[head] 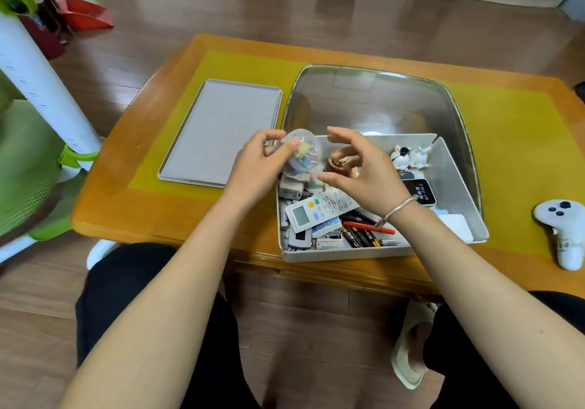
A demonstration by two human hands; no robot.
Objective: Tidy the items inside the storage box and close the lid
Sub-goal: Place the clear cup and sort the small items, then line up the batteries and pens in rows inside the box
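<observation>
Storage box cluttered; left hand grips capsule, right hand spread empty.

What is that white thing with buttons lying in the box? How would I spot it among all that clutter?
Start at the open white storage box on the wooden table. In its near left part, below the hands, a white remote control lies tilted on top of the batteries. Unlike its neighbours, it has a grey screen and orange, green and blue buttons.
</observation>
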